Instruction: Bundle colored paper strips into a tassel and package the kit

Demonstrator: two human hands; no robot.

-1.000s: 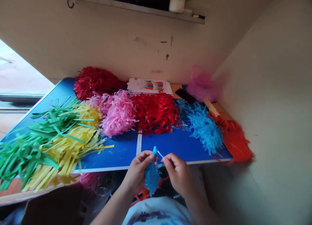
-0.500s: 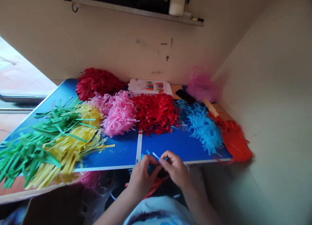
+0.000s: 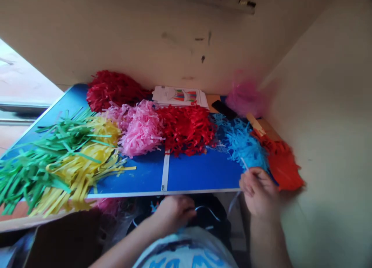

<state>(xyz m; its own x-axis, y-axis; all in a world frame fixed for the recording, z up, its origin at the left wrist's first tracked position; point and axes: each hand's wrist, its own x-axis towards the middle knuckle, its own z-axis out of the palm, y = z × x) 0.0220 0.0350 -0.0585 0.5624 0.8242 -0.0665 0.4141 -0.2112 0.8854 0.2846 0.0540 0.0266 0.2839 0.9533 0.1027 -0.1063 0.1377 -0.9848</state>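
My right hand [image 3: 258,188] is raised at the table's front edge, near the blue fringed paper [image 3: 247,146]. Its fingers pinch a thin white string [image 3: 244,164], whose end sticks up above them. My left hand [image 3: 178,210] is low over my lap, just below the table edge, with its fingers curled closed. Whatever it may hold is hidden. A white cord [image 3: 209,210] curves across the dark area to the right of that hand.
On the blue table [image 3: 203,175] lie green strips [image 3: 43,152], yellow strips [image 3: 84,163], pink fringe [image 3: 142,132], red fringe [image 3: 188,130] and orange paper [image 3: 283,165]. Farther back are a white printed box [image 3: 180,96], a black phone [image 3: 223,109] and a pink plastic bag [image 3: 245,95].
My hands were together at the table edge, fingering the white string. Now the right hand has swung out to the right with the string, and the left has dropped slightly toward my lap.
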